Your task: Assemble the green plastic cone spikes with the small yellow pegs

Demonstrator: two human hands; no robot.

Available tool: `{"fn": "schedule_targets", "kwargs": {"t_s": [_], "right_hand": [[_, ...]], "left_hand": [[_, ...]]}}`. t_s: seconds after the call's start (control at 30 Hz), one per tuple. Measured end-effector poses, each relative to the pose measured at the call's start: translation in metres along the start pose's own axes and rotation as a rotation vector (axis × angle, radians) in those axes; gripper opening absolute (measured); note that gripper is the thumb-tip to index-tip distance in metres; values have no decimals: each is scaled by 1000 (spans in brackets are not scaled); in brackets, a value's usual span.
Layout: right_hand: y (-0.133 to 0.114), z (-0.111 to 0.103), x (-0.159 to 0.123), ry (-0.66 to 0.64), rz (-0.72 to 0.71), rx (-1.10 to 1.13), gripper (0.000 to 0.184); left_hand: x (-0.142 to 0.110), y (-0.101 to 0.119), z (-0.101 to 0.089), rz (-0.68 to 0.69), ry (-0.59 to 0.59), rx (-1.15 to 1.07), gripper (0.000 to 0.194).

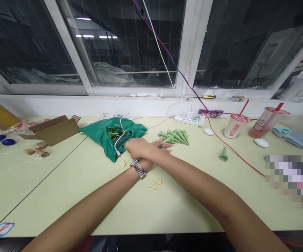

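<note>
My forearms cross over the table. My left hand (163,144), with a watch (138,168) on its wrist, reaches right under my right arm. Its fingers are stretched out beside a pile of green plastic cones (179,136); the nearest cone touches or lies close to them. My right hand (135,148) is curled closed at the right side of a green plastic bag (105,140); what its fingers hold, if anything, is hidden. More green pieces (114,133) show in the bag's opening. Small yellow pegs (153,188) lie near my left wrist.
A single green cone (223,154) stands at the right. Two drink cups (237,126) with straws are at the back right, near a power strip (189,119). A red cable (235,151) crosses the table. A cardboard box (54,129) and wooden toys (37,151) lie left.
</note>
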State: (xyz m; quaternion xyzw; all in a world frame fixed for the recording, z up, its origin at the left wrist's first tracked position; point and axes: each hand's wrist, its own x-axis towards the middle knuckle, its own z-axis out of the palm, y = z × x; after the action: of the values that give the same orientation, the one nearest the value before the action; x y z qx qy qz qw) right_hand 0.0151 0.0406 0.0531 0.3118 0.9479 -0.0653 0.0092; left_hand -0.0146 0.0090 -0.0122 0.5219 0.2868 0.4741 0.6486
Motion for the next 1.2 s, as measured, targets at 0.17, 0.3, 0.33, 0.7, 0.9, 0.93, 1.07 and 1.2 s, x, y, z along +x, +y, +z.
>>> {"fn": "schedule_targets", "kwargs": {"t_s": [0.17,0.3,0.33,0.7,0.9,0.93,1.07,1.2], "right_hand": [[-1,-2,0,-57,-12,12,18],[2,3,1,-30,-55,-2,14],[3,3,1,1,-65,6,13],[29,-14,-24,363,-149,780,48],[58,-8,-82,579,30,795,30],[63,-3,-91,606,57,821,29],[84,19,-123,732,184,1008,22],[100,40,-140,851,292,1190,28]], "left_hand": [[8,-12,-15,86,-57,53,63],[8,-18,-20,75,-82,17,64],[7,-19,-19,47,-80,-5,63],[7,-14,4,4,176,-32,49],[13,-9,9,3,264,-79,28],[14,-9,9,-13,265,-104,25],[15,-8,5,-59,262,-177,22],[13,-5,4,-84,247,-153,24]]}}
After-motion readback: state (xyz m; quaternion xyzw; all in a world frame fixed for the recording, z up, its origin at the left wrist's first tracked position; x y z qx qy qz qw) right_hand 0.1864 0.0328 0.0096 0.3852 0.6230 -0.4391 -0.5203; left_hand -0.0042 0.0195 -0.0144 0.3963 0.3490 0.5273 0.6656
